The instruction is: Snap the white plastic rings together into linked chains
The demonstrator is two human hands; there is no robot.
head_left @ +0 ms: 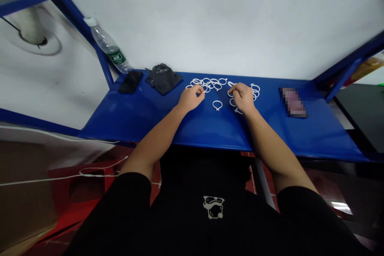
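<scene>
Several white plastic rings (214, 81), each with a small tab, lie in a loose heap on the blue tabletop. My left hand (190, 98) is at the near left side of that heap, thumb and forefinger pinched at the edge of one ring. A second group of white rings (256, 93) spreads around and under my right hand (243, 98). Its fingers are curled down and closed; what they hold is hidden, though ring edges show beside the fingertips. Between my hands a single white ring (217, 105) lies apart, nearer the front edge.
On the blue table (204, 132), a crumpled black plastic bag (163, 79) and a black phone (131, 81) lie at the left. A clear bottle (109, 48) leans by the frame there. A blurred flat rectangular item (294, 102) lies right. A white wall rises behind.
</scene>
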